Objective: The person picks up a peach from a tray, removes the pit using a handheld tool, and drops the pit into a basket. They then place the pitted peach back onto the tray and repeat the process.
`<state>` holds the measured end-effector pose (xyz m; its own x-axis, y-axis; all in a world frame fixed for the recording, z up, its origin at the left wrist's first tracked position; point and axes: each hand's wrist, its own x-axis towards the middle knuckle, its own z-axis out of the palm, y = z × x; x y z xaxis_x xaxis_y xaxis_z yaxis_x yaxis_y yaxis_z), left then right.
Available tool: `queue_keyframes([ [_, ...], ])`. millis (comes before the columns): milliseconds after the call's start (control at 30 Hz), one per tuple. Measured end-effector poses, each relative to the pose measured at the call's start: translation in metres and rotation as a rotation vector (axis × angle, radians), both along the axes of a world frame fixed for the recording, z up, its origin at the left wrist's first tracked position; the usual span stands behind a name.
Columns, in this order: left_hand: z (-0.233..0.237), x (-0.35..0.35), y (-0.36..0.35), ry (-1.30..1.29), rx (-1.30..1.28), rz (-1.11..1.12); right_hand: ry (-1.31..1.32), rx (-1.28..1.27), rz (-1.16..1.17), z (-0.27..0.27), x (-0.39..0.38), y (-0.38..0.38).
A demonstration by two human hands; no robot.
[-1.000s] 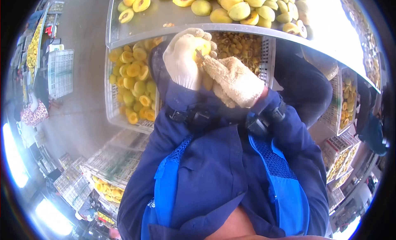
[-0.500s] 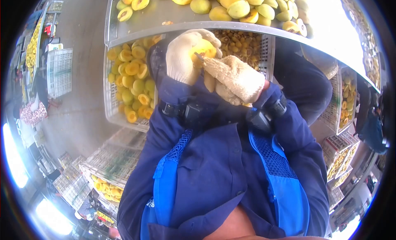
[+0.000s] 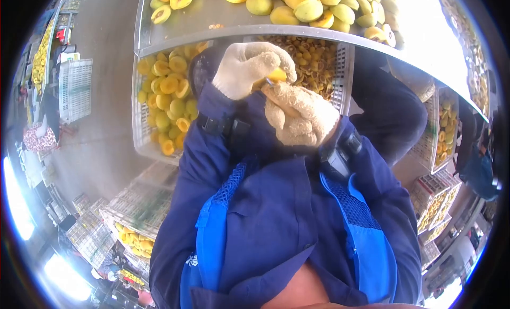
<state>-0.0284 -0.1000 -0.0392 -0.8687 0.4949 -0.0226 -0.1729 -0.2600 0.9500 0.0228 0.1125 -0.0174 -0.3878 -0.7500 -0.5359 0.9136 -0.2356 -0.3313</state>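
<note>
My left hand (image 3: 249, 67), in a pale knitted glove, is closed around a yellow peach half (image 3: 277, 75), which its fingers mostly cover. Against the fruit's lower edge is the tip of a small metal tool (image 3: 269, 81). My right hand (image 3: 303, 115), in a rough-textured glove, grips that tool, and its handle is hidden in the fist. Both hands meet in front of my chest, just below the metal table's edge. Beneath them stands a crate of small brownish-yellow pieces (image 3: 313, 62). A white crate (image 3: 139, 120) of peach halves (image 3: 169, 86) is at my left.
Whole and cut peaches (image 3: 308, 11) lie on the metal table (image 3: 212, 37) ahead. Stacked crates (image 3: 143, 202) stand behind my left arm, more crates (image 3: 438, 195) at the right. A white crate (image 3: 75, 91) sits across the floor. My bent knee (image 3: 393, 117) is beside the middle crate.
My left hand has turned over the peach half, so less of its cut face shows. My right hand has shifted slightly down, and the tool's metal tip now shows at the fruit's lower edge.
</note>
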Motion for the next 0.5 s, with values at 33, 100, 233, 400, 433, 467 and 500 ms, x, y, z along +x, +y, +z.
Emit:
queue_keyframes([
  [33, 0.0, -0.005, -0.001, 0.053, -0.067, -0.033, 0.037, 0.001, -0.003, -0.003, -0.001, 0.0],
  [100, 0.001, -0.008, 0.0, 0.063, -0.128, -0.014, 0.223, 0.144, 0.016, 0.0, 0.002, -0.001],
  [233, 0.008, -0.005, 0.009, -0.087, -0.208, 0.115, 0.973, 0.534, -0.227, -0.035, 0.009, -0.027],
  [400, 0.005, 0.015, 0.019, -0.109, 0.003, 0.388, 0.244, 0.184, 0.047, 0.003, -0.001, -0.008],
  [433, 0.0, 0.021, 0.022, -0.096, 0.087, 0.427, 0.059, 0.003, -0.099, -0.004, 0.009, -0.014],
  [467, -0.005, 0.026, 0.026, -0.099, 0.14, 0.47, -0.082, -0.088, -0.17, -0.006, 0.017, -0.019],
  [500, -0.008, 0.03, 0.032, -0.101, 0.195, 0.514, -0.223, -0.176, -0.237, -0.005, 0.021, -0.024],
])
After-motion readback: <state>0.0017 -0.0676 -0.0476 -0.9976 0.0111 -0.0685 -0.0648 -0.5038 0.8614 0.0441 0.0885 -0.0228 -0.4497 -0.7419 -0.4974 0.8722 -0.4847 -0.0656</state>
